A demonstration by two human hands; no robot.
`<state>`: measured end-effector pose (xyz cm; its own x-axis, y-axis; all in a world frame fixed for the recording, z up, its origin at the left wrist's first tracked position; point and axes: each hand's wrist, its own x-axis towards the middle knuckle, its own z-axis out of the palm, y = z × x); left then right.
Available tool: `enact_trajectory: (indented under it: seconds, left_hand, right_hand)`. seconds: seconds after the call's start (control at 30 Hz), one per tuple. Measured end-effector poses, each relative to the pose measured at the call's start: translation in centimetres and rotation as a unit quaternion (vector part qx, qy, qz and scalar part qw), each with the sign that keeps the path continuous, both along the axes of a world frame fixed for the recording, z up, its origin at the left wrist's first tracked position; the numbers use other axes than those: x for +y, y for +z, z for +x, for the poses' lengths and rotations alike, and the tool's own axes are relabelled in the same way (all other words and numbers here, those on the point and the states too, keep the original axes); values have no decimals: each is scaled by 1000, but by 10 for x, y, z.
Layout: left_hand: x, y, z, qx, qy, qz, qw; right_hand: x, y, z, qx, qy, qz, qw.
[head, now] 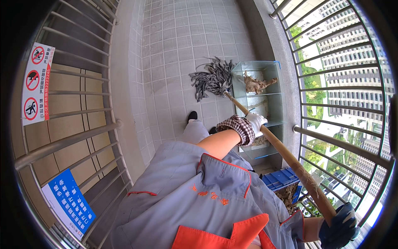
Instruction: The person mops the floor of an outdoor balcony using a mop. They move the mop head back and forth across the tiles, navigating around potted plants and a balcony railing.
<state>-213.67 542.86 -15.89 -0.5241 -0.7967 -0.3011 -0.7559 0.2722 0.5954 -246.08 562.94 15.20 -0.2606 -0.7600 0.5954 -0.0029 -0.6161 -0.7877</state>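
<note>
A string mop with a grey, matted cloth-strip head (213,77) rests on the tiled floor, close against a glass tank (241,84). Its long wooden handle (290,160) runs back diagonally toward my right side. My left hand (256,124), in a white work glove with a checked sleeve cuff above it, is closed around the lower part of the handle. At the upper end of the handle, my right hand (339,227) grips it in a dark blue coated glove. Wrapping that looks frayed shows on the handle between my hands.
Inside the tank lies a brown piece of wood (258,84). A blue plastic crate (279,179) with dry brown matter stands nearer me on the right. Metal railings (342,88) and low walls (121,77) line both sides. Signs (37,84) hang on the left railing. My black shoe (192,115) is on the tiles.
</note>
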Motion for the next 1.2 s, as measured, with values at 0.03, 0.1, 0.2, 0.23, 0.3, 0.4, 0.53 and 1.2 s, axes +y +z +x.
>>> enact_trajectory:
  seconds: [0.03,0.1,0.2,0.23,0.3,0.4,0.53,1.2]
  left_hand:
    - [11,-8,-8,23,-11,-33,999]
    - [18,-6,2,24,6,-41,999]
    - [20,4,37,-16,26,-34,999]
    - [21,-8,52,-16,70,-27,997]
    - [21,-26,90,-43,117,-27,992]
    - [32,-32,159,-100,230,-44,967]
    - [85,-31,226,-86,410,-27,908]
    - [487,-85,194,-17,573,152,806]
  right_hand:
    - [-7,8,22,-18,-4,-7,1000]
    - [-32,18,57,-56,8,-12,998]
    - [-42,-21,33,67,-12,-56,996]
    - [-48,-31,39,5,9,-25,1000]
    - [-53,-54,63,15,19,9,1000]
    - [-71,-77,125,61,66,54,994]
    - [-93,-69,208,116,255,8,960]
    - [-17,-100,402,-71,600,207,770]
